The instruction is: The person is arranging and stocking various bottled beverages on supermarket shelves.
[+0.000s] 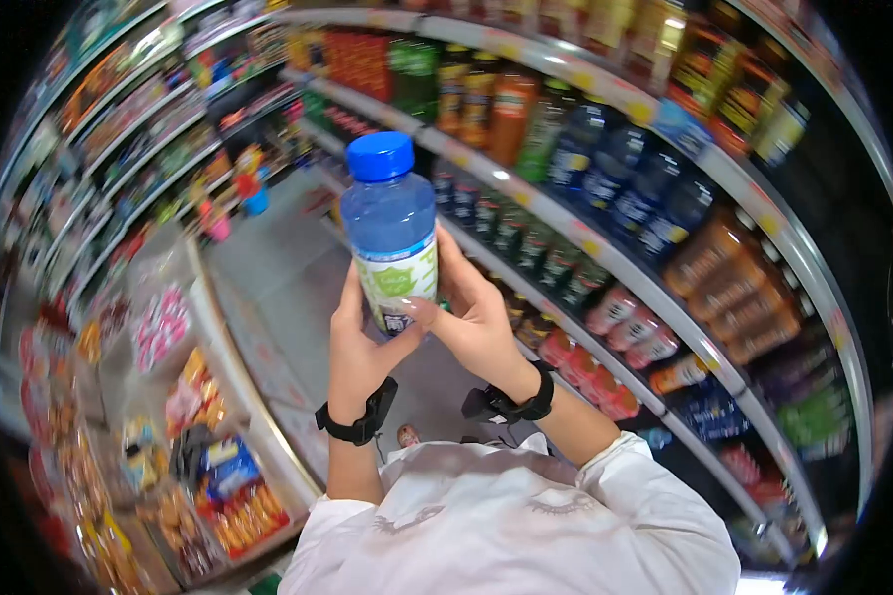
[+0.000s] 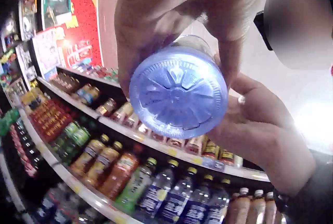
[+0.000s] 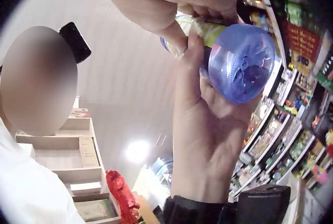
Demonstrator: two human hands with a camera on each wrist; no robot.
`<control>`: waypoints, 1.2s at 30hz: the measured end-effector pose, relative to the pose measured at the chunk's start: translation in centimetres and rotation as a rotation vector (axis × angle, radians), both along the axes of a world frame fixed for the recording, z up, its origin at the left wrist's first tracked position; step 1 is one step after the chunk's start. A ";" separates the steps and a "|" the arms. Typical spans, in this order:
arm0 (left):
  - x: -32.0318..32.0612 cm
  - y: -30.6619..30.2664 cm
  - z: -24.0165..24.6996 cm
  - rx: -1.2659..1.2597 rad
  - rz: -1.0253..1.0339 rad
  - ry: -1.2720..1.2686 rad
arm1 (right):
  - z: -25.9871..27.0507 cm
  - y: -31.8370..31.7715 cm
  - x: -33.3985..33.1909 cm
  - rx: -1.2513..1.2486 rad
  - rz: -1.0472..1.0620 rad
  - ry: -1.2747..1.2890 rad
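While fingers of the left hand and right hand curl round the lower label of the bottle, it stands upright over the open aisle floor, clear of the edge of the drinks shelf.

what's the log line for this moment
left hand grips blue-capped drink bottle | right hand grips it too | bottle upright | drink shelves behind

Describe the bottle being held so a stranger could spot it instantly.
In front of the long drinks shelves, the left hand and right hand hold one bottle upright. It is pale blue with a bright blue cap and green-and-white label, the only one off the shelf.
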State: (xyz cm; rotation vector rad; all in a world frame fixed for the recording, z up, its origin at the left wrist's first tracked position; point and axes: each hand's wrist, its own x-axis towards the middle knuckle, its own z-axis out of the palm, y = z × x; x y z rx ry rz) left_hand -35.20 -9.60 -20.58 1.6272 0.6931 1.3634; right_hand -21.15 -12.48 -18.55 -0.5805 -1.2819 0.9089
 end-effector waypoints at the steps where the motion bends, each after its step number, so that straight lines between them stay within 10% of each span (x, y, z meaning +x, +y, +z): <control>1: 1.9 0.0 0.5 0.019 -0.019 0.005 | 0.4 -0.8 1.5 -0.001 -0.077 -0.036; 10: 16.9 -1.7 4.8 0.084 -0.454 -0.152 | 4.4 -8.0 13.3 0.091 -0.759 -0.384; 23: 30.6 -2.3 13.2 0.168 -1.025 -0.078 | 13.1 -14.1 23.3 0.125 -0.978 -0.302; 36: 38.7 -1.2 18.2 0.403 -0.928 -0.067 | 19.1 -12.5 31.2 0.037 -1.021 -0.151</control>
